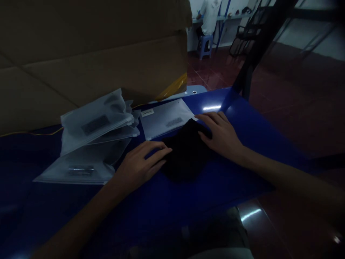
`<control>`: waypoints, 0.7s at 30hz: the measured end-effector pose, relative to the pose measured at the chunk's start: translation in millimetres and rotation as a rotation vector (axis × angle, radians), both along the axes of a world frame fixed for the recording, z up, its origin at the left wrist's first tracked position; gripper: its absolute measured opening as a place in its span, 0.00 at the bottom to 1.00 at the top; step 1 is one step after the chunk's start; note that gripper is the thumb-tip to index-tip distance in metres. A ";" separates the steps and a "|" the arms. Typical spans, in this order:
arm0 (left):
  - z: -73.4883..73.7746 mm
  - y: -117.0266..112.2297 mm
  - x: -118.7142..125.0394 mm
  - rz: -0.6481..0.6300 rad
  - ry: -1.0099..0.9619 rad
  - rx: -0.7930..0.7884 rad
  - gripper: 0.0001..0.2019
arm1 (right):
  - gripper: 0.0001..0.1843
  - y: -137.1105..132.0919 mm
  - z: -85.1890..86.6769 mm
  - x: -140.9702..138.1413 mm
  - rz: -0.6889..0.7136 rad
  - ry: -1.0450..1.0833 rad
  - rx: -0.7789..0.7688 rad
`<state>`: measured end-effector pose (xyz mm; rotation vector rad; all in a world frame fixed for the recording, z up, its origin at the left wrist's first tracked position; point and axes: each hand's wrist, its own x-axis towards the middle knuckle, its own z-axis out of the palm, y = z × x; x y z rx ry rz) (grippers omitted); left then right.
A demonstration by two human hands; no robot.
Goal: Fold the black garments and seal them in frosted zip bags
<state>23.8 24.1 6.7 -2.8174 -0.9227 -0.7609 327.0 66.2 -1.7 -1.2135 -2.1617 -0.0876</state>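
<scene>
A dark black cloth item (pixel 185 153) lies on the blue tabletop (pixel 215 183) between my two hands; its exact kind is lost in the dim light. My left hand (pixel 144 162) grips its left edge, thumb and fingers drawn together. At its upper right edge, my right hand (pixel 219 135) has thumb and fingers closed around the fabric. Just beyond the cloth, a flat frosted zip bag (pixel 164 118) bears a small white label and printed text. To the left of my left hand are several filled frosted zip bags (pixel 94 126), piled loosely with dark contents showing through.
A large cardboard box (pixel 94 54) stands behind the bags, with a yellow plastic piece (pixel 174 86) at its right. A dark metal post (pixel 258 54) rises at the right. Farther back, a person (pixel 208 18) sits on a blue stool (pixel 206 46) near a black chair (pixel 244 34).
</scene>
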 end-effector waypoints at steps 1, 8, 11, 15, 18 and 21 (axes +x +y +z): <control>-1.7 0.3 -0.6 0.035 0.004 -0.010 0.14 | 0.19 -4.5 0.9 -3.5 0.056 0.000 0.076; -6.8 -1.1 -3.1 0.038 0.044 -0.213 0.23 | 0.37 -36.0 -1.7 -24.8 0.580 -0.143 0.039; -2.8 -2.9 -3.4 0.033 0.034 -0.299 0.28 | 0.22 -37.3 -6.0 -28.1 0.568 -0.198 0.057; 1.2 -5.3 -3.2 0.063 -0.025 -0.339 0.31 | 0.11 -30.1 -1.3 -25.2 0.562 0.107 -0.169; 1.5 -6.0 -2.7 0.091 -0.056 -0.323 0.32 | 0.09 -23.7 6.6 -21.1 0.513 0.385 -0.443; 1.4 -5.0 -1.9 0.114 -0.085 -0.279 0.33 | 0.17 -20.6 11.4 -18.9 0.473 0.521 -0.644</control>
